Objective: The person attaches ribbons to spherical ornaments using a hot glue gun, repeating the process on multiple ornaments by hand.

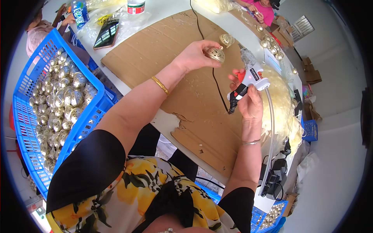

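Note:
My left hand (193, 56) is closed around a gold openwork bauble (215, 54) with a small loop at its top, held above the cardboard sheet (155, 54). Just beyond it, a second gold bauble (226, 40) lies on the cardboard. In my right hand (251, 104) is a white hot glue gun (251, 79) with a red trigger and black parts. Its nozzle end, wrapped in something grey and crumpled, points away from me. From the back of the gun a long translucent glue stick (271, 132) hangs down. Nozzle and held bauble are apart.
At left stands a blue basket (99, 83) heaped with gold baubles. A phone (107, 33), bottle (80, 14) and tub (136, 6) sit at the back. A black cord (198, 24) crosses the cardboard. Pale plastic bags (278, 101) and adapters (276, 173) line the right. Two other people sit beyond.

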The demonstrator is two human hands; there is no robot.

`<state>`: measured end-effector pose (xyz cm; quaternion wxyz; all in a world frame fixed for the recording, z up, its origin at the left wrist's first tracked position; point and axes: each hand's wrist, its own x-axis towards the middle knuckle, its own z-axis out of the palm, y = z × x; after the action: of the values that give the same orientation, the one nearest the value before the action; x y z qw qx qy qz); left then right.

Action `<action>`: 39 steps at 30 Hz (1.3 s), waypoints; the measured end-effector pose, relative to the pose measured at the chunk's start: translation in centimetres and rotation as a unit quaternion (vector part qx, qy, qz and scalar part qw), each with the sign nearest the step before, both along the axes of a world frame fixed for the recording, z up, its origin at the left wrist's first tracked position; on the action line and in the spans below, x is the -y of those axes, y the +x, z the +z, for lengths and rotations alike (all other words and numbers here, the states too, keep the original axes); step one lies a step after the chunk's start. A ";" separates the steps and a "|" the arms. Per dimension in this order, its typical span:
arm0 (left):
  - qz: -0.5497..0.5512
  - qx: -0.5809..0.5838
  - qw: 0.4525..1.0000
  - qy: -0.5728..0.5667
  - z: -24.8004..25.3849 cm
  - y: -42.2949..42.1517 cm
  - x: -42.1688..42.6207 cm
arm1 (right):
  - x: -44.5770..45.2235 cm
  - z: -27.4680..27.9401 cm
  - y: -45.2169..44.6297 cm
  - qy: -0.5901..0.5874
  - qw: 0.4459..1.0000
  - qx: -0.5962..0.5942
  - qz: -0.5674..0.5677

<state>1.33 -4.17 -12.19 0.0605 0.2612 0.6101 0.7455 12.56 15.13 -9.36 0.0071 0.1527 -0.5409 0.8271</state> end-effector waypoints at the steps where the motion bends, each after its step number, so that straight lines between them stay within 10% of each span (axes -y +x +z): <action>1: 0.013 -0.002 1.000 -0.022 0.3 0.2 0.1 | 0.1 -0.1 0.0 0.008 1.000 0.003 -0.007; 39: -0.002 0.024 0.999 0.022 0.3 0.7 -0.2 | 0.8 -0.8 0.3 0.113 0.993 0.020 -0.009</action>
<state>2.05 -3.92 -11.86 0.0707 0.2460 0.5911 0.7649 12.89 14.37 -10.15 -0.0138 0.1315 -0.6325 0.7632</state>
